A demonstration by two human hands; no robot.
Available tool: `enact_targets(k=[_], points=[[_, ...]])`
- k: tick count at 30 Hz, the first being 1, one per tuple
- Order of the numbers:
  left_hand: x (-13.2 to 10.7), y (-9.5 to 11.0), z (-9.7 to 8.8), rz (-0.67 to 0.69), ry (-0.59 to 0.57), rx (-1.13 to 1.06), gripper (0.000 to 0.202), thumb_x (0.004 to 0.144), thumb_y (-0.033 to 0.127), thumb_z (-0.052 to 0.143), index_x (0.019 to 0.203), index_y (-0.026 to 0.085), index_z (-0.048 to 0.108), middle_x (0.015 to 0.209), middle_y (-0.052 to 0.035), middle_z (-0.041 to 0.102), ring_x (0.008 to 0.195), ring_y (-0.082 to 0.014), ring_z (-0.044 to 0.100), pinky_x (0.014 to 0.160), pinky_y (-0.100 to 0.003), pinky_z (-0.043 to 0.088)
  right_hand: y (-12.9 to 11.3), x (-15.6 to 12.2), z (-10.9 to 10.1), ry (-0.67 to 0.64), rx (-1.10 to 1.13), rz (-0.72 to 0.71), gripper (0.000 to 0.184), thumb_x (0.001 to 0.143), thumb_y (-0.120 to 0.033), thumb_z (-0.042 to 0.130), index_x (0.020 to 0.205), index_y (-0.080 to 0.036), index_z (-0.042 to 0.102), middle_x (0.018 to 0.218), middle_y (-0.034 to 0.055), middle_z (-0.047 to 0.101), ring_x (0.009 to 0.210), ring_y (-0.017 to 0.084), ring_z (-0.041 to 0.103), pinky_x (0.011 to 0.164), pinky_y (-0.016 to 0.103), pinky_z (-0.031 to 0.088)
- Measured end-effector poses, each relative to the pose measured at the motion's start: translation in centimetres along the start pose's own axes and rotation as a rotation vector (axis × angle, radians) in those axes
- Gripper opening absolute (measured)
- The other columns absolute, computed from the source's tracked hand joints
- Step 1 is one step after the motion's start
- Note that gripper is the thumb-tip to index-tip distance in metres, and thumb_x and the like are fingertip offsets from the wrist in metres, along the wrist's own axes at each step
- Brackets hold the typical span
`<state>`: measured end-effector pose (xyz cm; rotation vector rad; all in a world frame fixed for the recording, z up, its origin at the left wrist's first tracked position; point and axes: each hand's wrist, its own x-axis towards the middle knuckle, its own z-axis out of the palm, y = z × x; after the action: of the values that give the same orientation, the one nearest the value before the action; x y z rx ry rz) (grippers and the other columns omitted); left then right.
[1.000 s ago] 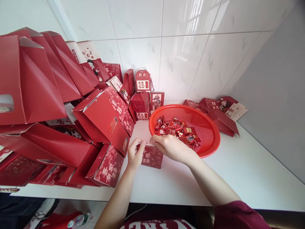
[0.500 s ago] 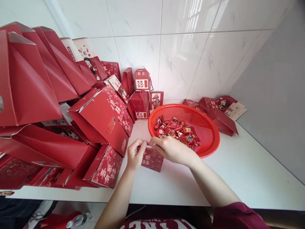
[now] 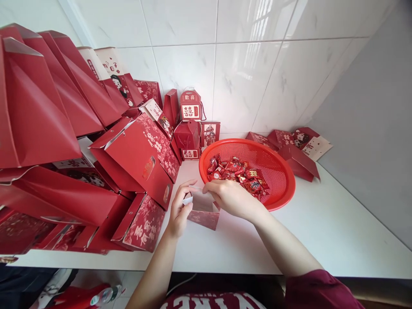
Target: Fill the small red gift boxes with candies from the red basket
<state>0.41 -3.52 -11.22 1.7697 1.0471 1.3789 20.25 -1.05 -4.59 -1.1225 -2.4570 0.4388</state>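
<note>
In front of me on the white table stands a small red patterned paper box [image 3: 204, 219], its top open and its pale inside showing. My left hand [image 3: 180, 209] grips the box's left side, fingers behind and thumb at the near left edge, by a white flap. At the upper right rim my right hand [image 3: 232, 198] is closed on the box's edge; its fingertips are partly hidden. Just behind my right hand sits a red plastic basket [image 3: 279, 171] with several wrapped candies [image 3: 236, 171] in it.
Many red gift boxes [image 3: 138, 159] are heaped on the left. Small stacked boxes [image 3: 189, 128] stand against the tiled wall [image 3: 183, 64]. More red boxes [image 3: 298, 159] lie behind the basket at right. Below the table's front edge is a plastic bottle [image 3: 107, 295].
The box's top has come open: its pale inside now shows where the closed top was. My left hand has shifted slightly left. The right hand stays at the rim.
</note>
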Motion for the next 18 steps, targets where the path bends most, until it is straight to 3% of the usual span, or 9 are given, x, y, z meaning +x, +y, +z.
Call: enact_targets(k=[4, 6, 9, 11, 15, 18], points=[[-0.4, 1.3, -0.9, -0.011, -0.051, 0.184, 0.025, 0.083, 0.031, 0.042, 0.091, 0.021, 0.064, 0.141, -0.0101, 0.05, 0.132, -0.0312, 0.045, 0.107, -0.049, 0.041, -0.3, 0.1, 0.6, 0.006, -0.074, 0.034, 0.024, 0.09, -0.014, 0.048, 0.1, -0.025, 0.067, 0.086, 0.0016, 0.072, 0.073, 0.016, 0.066, 0.062, 0.024, 0.037], [-0.2, 2.0, -1.7, -0.013, -0.141, 0.236, 0.027, 0.083, 0.032, 0.042, 0.087, 0.021, 0.067, 0.142, -0.0091, 0.049, 0.131, -0.0318, 0.045, 0.108, -0.049, 0.04, -0.5, 0.1, 0.8, 0.012, -0.074, 0.034, 0.022, 0.091, -0.018, 0.05, 0.102, -0.026, 0.067, 0.089, 0.0008, 0.073, 0.076, 0.016, 0.067, 0.063, 0.024, 0.039], [0.5, 2.7, -2.8, -0.017, -0.309, 0.3, 0.029, 0.081, 0.025, 0.044, 0.08, 0.023, 0.072, 0.143, -0.0045, 0.049, 0.131, -0.0302, 0.047, 0.111, -0.047, 0.039, -1.0, -0.2, 0.9, 0.013, -0.065, -0.006, 0.03, 0.089, -0.015, 0.049, 0.112, -0.027, 0.064, 0.111, 0.0016, 0.07, 0.085, 0.017, 0.068, 0.068, 0.025, 0.044], [1.1, 2.9, -3.3, -0.051, -0.329, 0.362, 0.035, 0.082, 0.02, 0.041, 0.08, 0.024, 0.076, 0.141, -0.0023, 0.051, 0.128, -0.0283, 0.051, 0.109, -0.044, 0.041, -1.3, -0.3, 0.7, -0.016, -0.084, -0.039, 0.042, 0.085, -0.013, 0.048, 0.123, -0.028, 0.059, 0.127, 0.0034, 0.063, 0.085, 0.018, 0.068, 0.067, 0.027, 0.046], [2.3, 3.4, -3.2, -0.116, -0.261, 0.524, 0.04, 0.083, 0.016, 0.039, 0.08, 0.024, 0.077, 0.124, -0.0046, 0.064, 0.111, -0.0254, 0.062, 0.093, -0.037, 0.052, -1.5, -0.6, 0.2, -0.128, -0.078, -0.106, 0.053, 0.084, -0.015, 0.043, 0.135, -0.029, 0.05, 0.136, 0.006, 0.056, 0.087, 0.02, 0.068, 0.065, 0.029, 0.05], [3.0, 4.3, -2.7, -0.106, -0.313, 0.667, 0.033, 0.08, 0.015, 0.044, 0.071, 0.024, 0.075, 0.106, -0.0036, 0.071, 0.089, -0.0216, 0.068, 0.073, -0.03, 0.053, -1.3, -0.6, 0.1, -0.163, -0.044, -0.1, 0.06, 0.082, -0.015, 0.041, 0.141, -0.028, 0.045, 0.142, 0.0078, 0.05, 0.104, 0.025, 0.065, 0.076, 0.036, 0.054]])
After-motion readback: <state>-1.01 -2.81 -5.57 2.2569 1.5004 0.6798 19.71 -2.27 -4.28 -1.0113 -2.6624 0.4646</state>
